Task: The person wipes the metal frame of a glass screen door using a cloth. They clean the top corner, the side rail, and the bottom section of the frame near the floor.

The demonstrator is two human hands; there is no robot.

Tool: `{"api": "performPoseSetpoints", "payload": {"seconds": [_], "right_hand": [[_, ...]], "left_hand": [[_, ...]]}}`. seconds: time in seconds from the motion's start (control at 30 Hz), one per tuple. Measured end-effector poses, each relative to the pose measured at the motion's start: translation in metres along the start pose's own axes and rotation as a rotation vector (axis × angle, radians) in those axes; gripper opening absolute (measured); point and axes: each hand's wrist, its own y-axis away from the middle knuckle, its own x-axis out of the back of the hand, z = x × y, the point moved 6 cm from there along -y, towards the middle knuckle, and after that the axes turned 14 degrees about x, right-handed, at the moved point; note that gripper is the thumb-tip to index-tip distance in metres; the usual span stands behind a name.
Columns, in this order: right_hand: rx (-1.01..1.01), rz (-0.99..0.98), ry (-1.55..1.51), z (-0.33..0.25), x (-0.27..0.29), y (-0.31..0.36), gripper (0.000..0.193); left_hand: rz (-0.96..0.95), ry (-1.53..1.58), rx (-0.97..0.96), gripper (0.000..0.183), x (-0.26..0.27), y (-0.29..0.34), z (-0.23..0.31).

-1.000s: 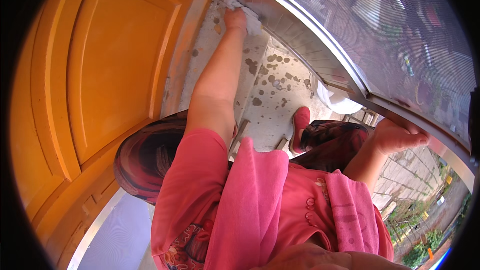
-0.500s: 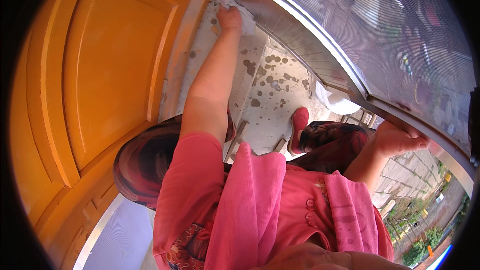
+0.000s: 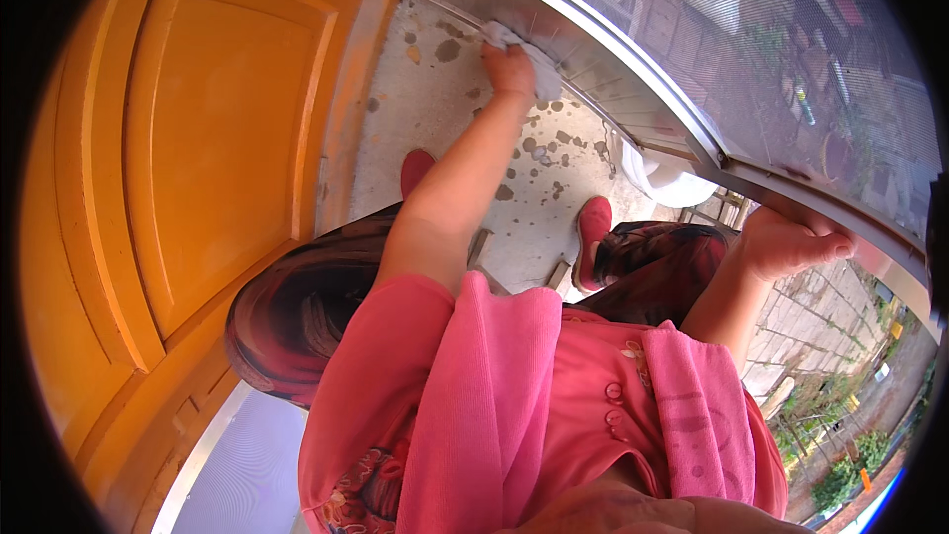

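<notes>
My left hand (image 3: 509, 69) is closed on a pale, crumpled cloth (image 3: 544, 74), which it presses against the bottom metal panel of a screen door (image 3: 593, 64), low down near the concrete floor. Part of the cloth spreads out to the right of my fingers. At the right, my right hand (image 3: 786, 245) grips the edge of the same door, thumb sticking out and the other fingers partly hidden by the frame. Fine mesh (image 3: 732, 40) fills the upper part of the door.
An orange panelled wooden door (image 3: 232, 148) stands close on my left. Dark wet spots mark the concrete floor (image 3: 450, 89). Beyond the screen door's lower edge sits a white container (image 3: 677, 188). A pink towel (image 3: 499, 366) hangs down my front. My red shoes (image 3: 593, 237) are on the floor.
My left hand has slid with the cloth to the right along the door's lower panel, away from the corner by the orange door. My right hand keeps its hold.
</notes>
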Motion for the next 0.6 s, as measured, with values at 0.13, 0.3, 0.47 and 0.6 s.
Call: {"api": "performPoseSetpoints", "payload": {"seconds": [0.13, 0.3, 0.47, 0.6], "right_hand": [[0.005, -0.006, 0.018, -0.001, -0.001, -0.001, 0.065], [-0.049, -0.005, -0.043, 0.002, -0.002, 0.001, 0.066], [-0.028, -0.077, -0.022, -0.003, -0.013, 0.000, 0.069], [-0.007, -0.110, -0.047, 0.004, -0.006, -0.003, 0.063]], "left_hand": [[-0.040, -0.196, 0.171, 0.045, -0.047, 0.100, -0.037], [-0.110, -0.185, 0.292, 0.051, -0.055, 0.121, -0.037], [-0.021, -0.204, 0.124, 0.040, -0.017, 0.039, -0.009], [0.133, -0.310, 0.161, 0.042, 0.008, 0.001, 0.024]]}}
